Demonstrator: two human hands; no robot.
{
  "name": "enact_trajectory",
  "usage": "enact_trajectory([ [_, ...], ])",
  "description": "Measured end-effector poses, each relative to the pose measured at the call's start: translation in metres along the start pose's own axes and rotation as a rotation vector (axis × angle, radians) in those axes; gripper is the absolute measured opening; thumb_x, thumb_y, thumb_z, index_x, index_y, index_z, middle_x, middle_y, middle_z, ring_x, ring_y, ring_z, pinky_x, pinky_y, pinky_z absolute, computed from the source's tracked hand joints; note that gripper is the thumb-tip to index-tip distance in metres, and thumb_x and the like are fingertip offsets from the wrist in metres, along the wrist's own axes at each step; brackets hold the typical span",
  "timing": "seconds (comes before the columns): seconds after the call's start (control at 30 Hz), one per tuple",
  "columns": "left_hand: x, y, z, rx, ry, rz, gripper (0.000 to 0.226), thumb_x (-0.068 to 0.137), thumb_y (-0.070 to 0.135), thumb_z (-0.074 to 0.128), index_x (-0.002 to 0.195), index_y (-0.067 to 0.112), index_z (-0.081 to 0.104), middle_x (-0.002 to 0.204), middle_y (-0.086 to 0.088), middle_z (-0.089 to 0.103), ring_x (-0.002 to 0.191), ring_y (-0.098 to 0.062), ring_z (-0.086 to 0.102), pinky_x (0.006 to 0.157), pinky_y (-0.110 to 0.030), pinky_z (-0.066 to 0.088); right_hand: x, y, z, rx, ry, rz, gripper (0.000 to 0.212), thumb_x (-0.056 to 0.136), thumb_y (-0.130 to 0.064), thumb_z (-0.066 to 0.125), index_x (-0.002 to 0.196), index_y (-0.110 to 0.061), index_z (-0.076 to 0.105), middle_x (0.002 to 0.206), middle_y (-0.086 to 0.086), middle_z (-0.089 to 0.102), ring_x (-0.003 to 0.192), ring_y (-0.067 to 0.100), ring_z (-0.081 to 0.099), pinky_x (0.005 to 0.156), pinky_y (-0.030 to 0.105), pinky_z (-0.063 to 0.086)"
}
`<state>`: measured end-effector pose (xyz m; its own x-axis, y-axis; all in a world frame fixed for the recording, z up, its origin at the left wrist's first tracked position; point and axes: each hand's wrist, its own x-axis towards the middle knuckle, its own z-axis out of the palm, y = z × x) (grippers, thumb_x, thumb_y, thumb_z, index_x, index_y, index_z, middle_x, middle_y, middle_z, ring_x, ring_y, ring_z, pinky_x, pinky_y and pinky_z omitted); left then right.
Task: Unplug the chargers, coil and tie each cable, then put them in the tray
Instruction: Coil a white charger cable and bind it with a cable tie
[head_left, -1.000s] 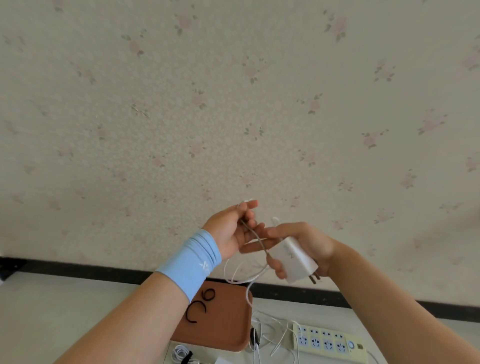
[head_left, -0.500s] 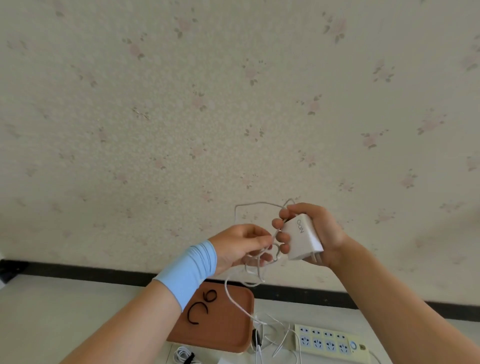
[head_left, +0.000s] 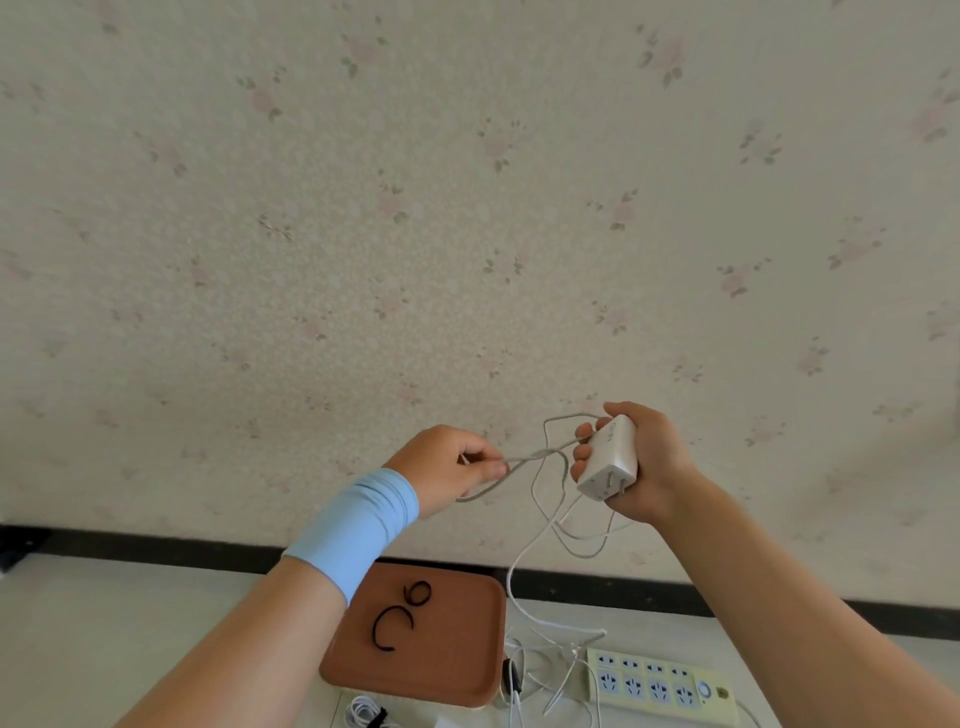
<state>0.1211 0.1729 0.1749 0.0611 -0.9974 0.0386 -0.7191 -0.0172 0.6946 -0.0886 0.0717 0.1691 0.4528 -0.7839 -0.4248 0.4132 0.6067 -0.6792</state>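
A brown rectangular tray (head_left: 457, 667) is holding black curled ties (head_left: 393, 625); the right hand (head_left: 652, 467) is gripping a white block charger (head_left: 610, 460), the left hand (head_left: 447, 467) pinching its looping white cable (head_left: 540, 453).

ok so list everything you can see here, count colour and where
charger: 1, white, in the right hand
cable: 1, white, from the charger to the left hand, hanging down to the table
tray: 1, brown, on the table below the hands
ties: 2, black, in the tray
loose cables: count unclear, white, between tray and power strip
tied coil: 1, white with a black tie, bottom edge
power strip: 1, pale, right of the tray
table: 1, white
wall: 1, cream floral, behind
wristband: 1, light blue, left wrist
left hand: pinches the cable
right hand: grips the charger
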Motion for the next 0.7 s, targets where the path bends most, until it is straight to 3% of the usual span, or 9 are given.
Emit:
enact_trajectory([
  [0.2, -0.002, 0.001, 0.001, -0.062, -0.095, -0.155, 0.013, 0.098, 0.020, 0.050, 0.092, 0.019, 0.062, 0.077, 0.003, 0.073, 0.053, -0.012, 0.058, 0.059, -0.026, 0.050, 0.004, 0.008, 0.003, -0.058, 0.025, -0.031, 0.013, 0.088, -0.020, 0.059, 0.086, -0.014, 0.047, 0.074, 0.010, 0.057, 0.056, 0.026, 0.051, 0.059, 0.034, 0.048],
  [0.3, -0.004, 0.007, 0.000, -0.257, -0.203, -0.279, 0.021, 0.093, 0.016, 0.047, 0.094, 0.010, 0.067, 0.098, -0.006, 0.073, 0.074, -0.026, 0.074, 0.068, -0.033, 0.057, 0.001, 0.008, 0.007, -0.102, 0.033, -0.038, 0.014, 0.090, -0.020, 0.058, 0.086, -0.014, 0.047, 0.073, 0.009, 0.057, 0.055, 0.025, 0.051, 0.058, 0.033, 0.048],
  [0.37, -0.003, 0.007, 0.001, -0.173, -0.185, -0.347, 0.032, 0.096, 0.024, 0.046, 0.118, 0.014, 0.066, 0.111, -0.007, 0.068, 0.082, -0.025, 0.075, 0.076, -0.033, 0.059, -0.001, 0.010, 0.009, -0.138, 0.040, -0.014, 0.015, 0.093, -0.021, 0.058, 0.084, -0.014, 0.048, 0.073, 0.009, 0.057, 0.055, 0.024, 0.051, 0.058, 0.032, 0.047],
  [0.43, 0.001, -0.001, 0.003, 0.052, -0.139, -0.347, 0.052, 0.100, 0.030, 0.039, 0.152, 0.026, 0.032, 0.117, -0.009, 0.066, 0.086, -0.022, 0.071, 0.082, -0.034, 0.057, -0.002, 0.014, 0.010, -0.206, 0.048, 0.025, 0.014, 0.094, -0.020, 0.058, 0.086, -0.012, 0.051, 0.073, 0.009, 0.057, 0.055, 0.024, 0.052, 0.057, 0.032, 0.048],
  [0.47, 0.002, -0.004, 0.005, 0.134, -0.109, -0.305, 0.059, 0.102, 0.030, 0.039, 0.156, 0.027, 0.016, 0.125, -0.008, 0.062, 0.094, -0.020, 0.065, 0.089, -0.034, 0.053, -0.002, 0.016, 0.010, -0.244, 0.050, 0.042, 0.013, 0.094, -0.020, 0.058, 0.087, -0.012, 0.051, 0.074, 0.009, 0.058, 0.055, 0.024, 0.052, 0.057, 0.032, 0.048],
  [0.5, 0.003, -0.005, 0.007, 0.102, -0.064, -0.241, 0.061, 0.102, 0.029, 0.041, 0.157, 0.025, 0.014, 0.139, -0.006, 0.055, 0.108, -0.017, 0.059, 0.099, -0.034, 0.046, -0.002, 0.018, 0.010, -0.277, 0.052, 0.052, 0.013, 0.094, -0.020, 0.058, 0.088, -0.011, 0.052, 0.074, 0.010, 0.058, 0.055, 0.024, 0.052, 0.057, 0.033, 0.047],
  [0.57, 0.002, 0.001, 0.010, -0.348, 0.070, -0.157, 0.049, 0.101, 0.021, 0.050, 0.148, 0.020, 0.036, 0.146, -0.002, 0.049, 0.127, -0.015, 0.052, 0.108, -0.030, 0.039, -0.001, 0.021, 0.009, -0.325, 0.058, 0.059, 0.011, 0.094, -0.020, 0.060, 0.091, -0.011, 0.053, 0.074, 0.010, 0.059, 0.056, 0.024, 0.053, 0.058, 0.034, 0.048],
  [0.63, 0.001, 0.014, 0.010, -0.925, 0.182, -0.096, 0.031, 0.098, 0.007, 0.054, 0.128, 0.015, 0.054, 0.127, -0.006, 0.065, 0.116, -0.017, 0.062, 0.101, -0.027, 0.045, -0.002, 0.023, 0.010, -0.360, 0.043, 0.073, 0.011, 0.093, -0.020, 0.061, 0.093, -0.011, 0.055, 0.075, 0.011, 0.061, 0.058, 0.024, 0.055, 0.059, 0.035, 0.049],
  [0.7, 0.004, 0.018, 0.008, -1.177, 0.267, -0.054, 0.025, 0.096, -0.003, 0.053, 0.117, 0.009, 0.059, 0.105, -0.007, 0.071, 0.095, -0.018, 0.070, 0.096, -0.031, 0.052, -0.003, 0.023, 0.010, -0.363, 0.027, 0.069, 0.011, 0.093, -0.020, 0.061, 0.093, -0.011, 0.054, 0.075, 0.011, 0.061, 0.057, 0.024, 0.056, 0.059, 0.035, 0.050],
])
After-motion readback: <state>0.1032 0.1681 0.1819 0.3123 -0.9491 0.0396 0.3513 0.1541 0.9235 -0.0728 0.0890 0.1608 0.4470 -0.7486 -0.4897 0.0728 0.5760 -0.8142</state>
